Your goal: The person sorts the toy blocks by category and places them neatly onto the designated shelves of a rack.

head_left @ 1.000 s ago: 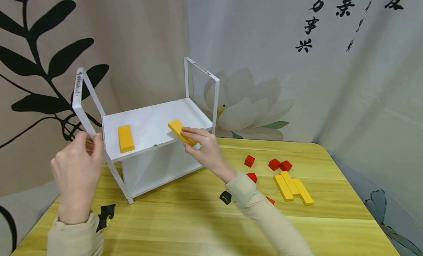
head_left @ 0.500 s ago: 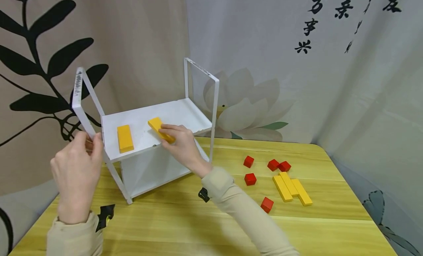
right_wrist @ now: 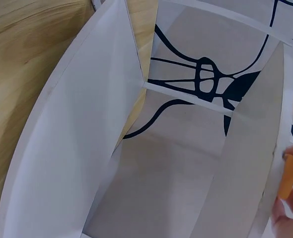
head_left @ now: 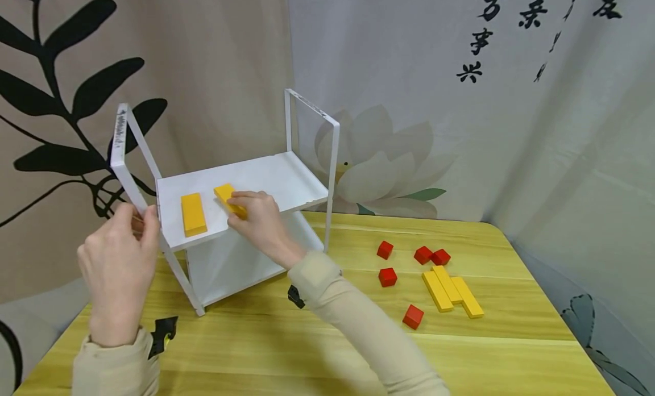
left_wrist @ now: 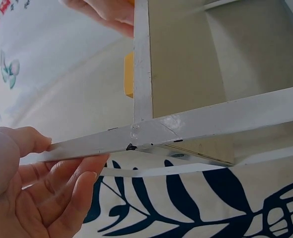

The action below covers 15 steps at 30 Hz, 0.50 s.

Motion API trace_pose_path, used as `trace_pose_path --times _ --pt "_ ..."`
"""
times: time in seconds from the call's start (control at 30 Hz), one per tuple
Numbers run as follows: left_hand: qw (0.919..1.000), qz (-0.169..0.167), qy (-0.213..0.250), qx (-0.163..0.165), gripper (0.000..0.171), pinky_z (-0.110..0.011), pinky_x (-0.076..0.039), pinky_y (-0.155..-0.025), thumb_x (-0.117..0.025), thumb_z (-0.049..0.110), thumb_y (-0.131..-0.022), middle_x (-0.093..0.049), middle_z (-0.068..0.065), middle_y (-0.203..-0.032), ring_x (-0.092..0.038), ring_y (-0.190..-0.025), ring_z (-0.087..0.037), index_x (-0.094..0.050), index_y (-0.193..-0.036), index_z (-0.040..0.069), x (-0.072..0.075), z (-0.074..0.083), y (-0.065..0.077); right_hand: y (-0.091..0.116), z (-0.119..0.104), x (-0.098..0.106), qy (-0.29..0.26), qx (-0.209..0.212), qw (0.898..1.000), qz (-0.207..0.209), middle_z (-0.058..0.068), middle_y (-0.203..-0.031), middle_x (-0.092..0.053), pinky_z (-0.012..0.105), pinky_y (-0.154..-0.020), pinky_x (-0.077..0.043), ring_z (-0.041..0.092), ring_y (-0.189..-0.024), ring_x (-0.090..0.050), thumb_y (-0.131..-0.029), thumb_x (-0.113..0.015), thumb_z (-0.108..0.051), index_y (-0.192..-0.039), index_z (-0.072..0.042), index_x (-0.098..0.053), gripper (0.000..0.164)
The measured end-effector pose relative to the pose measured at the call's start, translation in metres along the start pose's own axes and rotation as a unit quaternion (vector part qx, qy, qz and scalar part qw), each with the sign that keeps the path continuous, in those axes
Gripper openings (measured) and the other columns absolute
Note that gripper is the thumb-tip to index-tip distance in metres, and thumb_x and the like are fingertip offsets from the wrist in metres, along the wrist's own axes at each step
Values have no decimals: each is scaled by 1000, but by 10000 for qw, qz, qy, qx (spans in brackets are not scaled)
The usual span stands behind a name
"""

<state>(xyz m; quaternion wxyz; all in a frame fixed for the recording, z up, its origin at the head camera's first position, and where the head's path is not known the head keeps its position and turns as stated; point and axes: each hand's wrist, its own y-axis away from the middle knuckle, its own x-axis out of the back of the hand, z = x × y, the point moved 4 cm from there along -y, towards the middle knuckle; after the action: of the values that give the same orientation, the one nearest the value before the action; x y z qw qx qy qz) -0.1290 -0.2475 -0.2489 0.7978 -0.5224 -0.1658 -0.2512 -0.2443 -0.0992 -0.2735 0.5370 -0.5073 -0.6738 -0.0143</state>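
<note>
My left hand (head_left: 120,265) pinches the front left post of a white two-tier shelf (head_left: 256,177); in the left wrist view its thumb and fingers lie on either side of that post (left_wrist: 87,144). My right hand (head_left: 263,225) holds a yellow block (head_left: 223,192) by its near end, over the upper board towards its left half. In the right wrist view the held block's orange-looking end (right_wrist: 289,176) shows at the board's edge. Left of it, a second yellow block (head_left: 194,215) lies flat on the upper board.
On the wooden table (head_left: 512,350), right of the shelf, several red cubes (head_left: 388,277) lie scattered. Beside them three yellow blocks (head_left: 450,288) sit side by side. Curtains with leaf and flower prints hang close behind the shelf and table.
My right hand has carried the yellow block leftwards along the upper board, closer to the block lying there. The left hand has stayed on the post.
</note>
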Motion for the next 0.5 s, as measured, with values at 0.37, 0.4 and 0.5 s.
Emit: trace_pose_path --times 0.37,0.4,0.5 --pt "10000 23 29 -13 35 -25 -24 -44 -53 22 -95 -63 -29 -71 -49 -45 -37 -59 -83 -10 0 0 0 -6 -6 -13 387 110 9991 -146 6 -123 -66 19 -97 -46 16 -113 -63 -89 -66 -28 -110 -8 -70 30" --pt "10000 17 32 -10 35 -25 -24 -44 -53 22 -95 -63 -29 -71 -49 -45 -37 -59 -83 -10 0 0 0 -6 -5 -13 326 147 9992 -167 6 -124 -66 19 -97 -46 17 -113 -63 -89 -65 -29 -111 -8 -70 30" --pt "10000 16 35 -8 35 -25 -23 -44 -53 23 -95 -63 -29 -71 -49 -45 -37 -59 -83 -10 0 -1 0 -5 -2 -12 93 231 9992 -312 7 -127 -63 18 -95 -46 19 -114 -62 -90 -65 -27 -114 -7 -68 32"
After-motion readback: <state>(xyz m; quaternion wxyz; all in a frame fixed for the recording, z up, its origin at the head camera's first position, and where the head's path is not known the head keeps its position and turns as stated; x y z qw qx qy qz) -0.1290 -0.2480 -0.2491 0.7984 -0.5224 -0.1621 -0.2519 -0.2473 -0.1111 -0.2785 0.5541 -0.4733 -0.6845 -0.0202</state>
